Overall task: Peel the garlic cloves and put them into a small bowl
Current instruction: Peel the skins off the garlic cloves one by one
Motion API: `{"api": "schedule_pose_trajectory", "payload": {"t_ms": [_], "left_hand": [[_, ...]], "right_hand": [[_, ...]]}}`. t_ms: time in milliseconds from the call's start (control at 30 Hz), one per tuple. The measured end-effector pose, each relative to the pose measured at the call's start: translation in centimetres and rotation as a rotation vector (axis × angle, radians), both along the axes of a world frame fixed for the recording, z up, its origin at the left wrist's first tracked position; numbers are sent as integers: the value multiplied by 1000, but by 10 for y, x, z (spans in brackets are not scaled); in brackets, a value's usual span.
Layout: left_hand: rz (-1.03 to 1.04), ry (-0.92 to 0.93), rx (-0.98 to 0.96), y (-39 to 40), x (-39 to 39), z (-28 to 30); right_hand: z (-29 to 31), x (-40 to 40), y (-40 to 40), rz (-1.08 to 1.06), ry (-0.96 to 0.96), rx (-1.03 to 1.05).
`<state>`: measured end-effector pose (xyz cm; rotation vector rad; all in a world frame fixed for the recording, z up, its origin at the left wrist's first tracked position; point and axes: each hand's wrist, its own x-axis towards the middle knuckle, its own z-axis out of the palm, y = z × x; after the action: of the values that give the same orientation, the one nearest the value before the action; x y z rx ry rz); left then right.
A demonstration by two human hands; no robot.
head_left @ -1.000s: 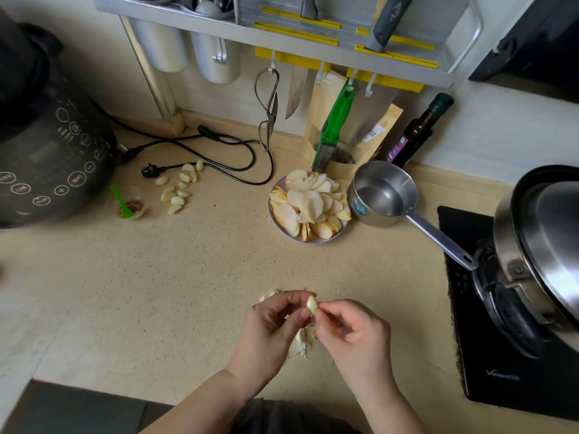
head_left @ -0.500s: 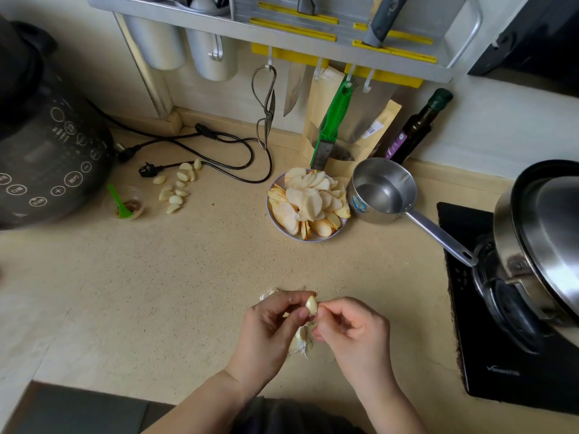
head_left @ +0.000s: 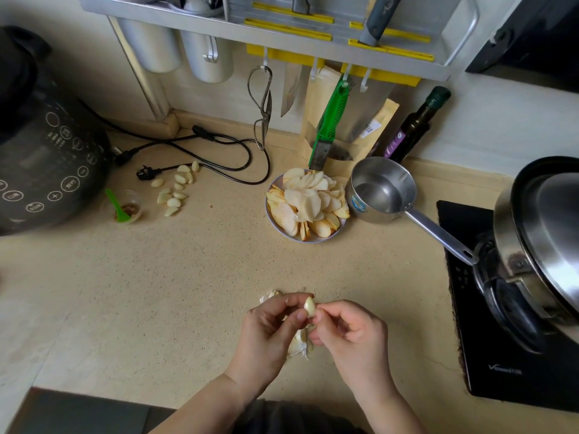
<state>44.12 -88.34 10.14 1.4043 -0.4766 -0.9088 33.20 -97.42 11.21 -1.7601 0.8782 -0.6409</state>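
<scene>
Head view: your left hand [head_left: 269, 332] and right hand [head_left: 351, 333] pinch one garlic cloth-pale clove [head_left: 309, 306] between their fingers. Papery skins [head_left: 299, 344] lie just below your fingers on the desk [head_left: 188, 292].

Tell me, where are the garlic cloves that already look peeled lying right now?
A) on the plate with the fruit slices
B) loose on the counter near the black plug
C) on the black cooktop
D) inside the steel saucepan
B: the peeled cloves lie loose on the counter beside the black plug, left of the plate.
</scene>
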Motion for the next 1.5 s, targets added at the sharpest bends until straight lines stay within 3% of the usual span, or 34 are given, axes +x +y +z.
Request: {"api": "schedule_pose_trajectory", "payload": {"t_ms": [467, 900, 1033, 1167, 1333, 1500], "left_hand": [[1, -80, 32, -1, 0, 5], [-15, 375, -45, 0, 1, 3], [-17, 537, -39, 0, 3, 0], [-14, 617, -53, 1, 5, -1], [-46, 683, -75, 1, 6, 0], [-89, 625, -91, 0, 4, 1]], "right_hand": [[-4, 0, 0, -10, 41, -161], [-6, 4, -2, 25, 39, -143], [-3, 3, -6, -74, 76, -184], [-2, 0, -10, -112, 66, -231], [1, 2, -9, 30, -39, -252], [0, 3, -7, 147, -61, -109]]}}
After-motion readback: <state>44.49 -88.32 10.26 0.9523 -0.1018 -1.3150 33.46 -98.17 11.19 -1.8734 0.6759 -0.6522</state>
